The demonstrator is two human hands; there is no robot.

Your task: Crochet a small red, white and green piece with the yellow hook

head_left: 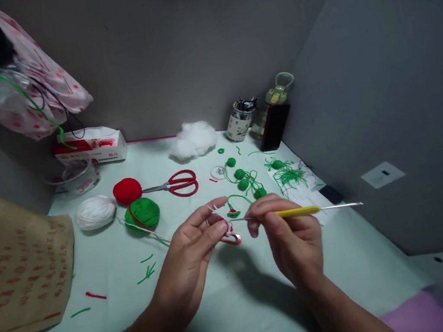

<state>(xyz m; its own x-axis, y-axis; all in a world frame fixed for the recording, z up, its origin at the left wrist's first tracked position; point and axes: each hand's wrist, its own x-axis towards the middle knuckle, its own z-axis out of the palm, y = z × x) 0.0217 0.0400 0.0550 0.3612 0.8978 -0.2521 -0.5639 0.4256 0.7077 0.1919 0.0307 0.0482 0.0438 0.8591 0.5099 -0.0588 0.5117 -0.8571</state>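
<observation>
Hook [297, 211] sits in the grip of the right hand [295, 238]; the left hand [192, 243] pinches the piece [229, 228]. Light tension on white yarn [95, 212] should help it pass cleanly.

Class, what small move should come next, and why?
Probably draw the white yarn through with the yellow-handled metal hook: the left hand pinches a small white crocheted piece, and the right hand holds the hook's tip at it.

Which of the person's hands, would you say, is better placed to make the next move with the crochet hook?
Probably the right hand: it holds the yellow-handled crochet hook, one end pointing at the small white yarn piece, while the left hand is occupied pinching that piece.
</observation>
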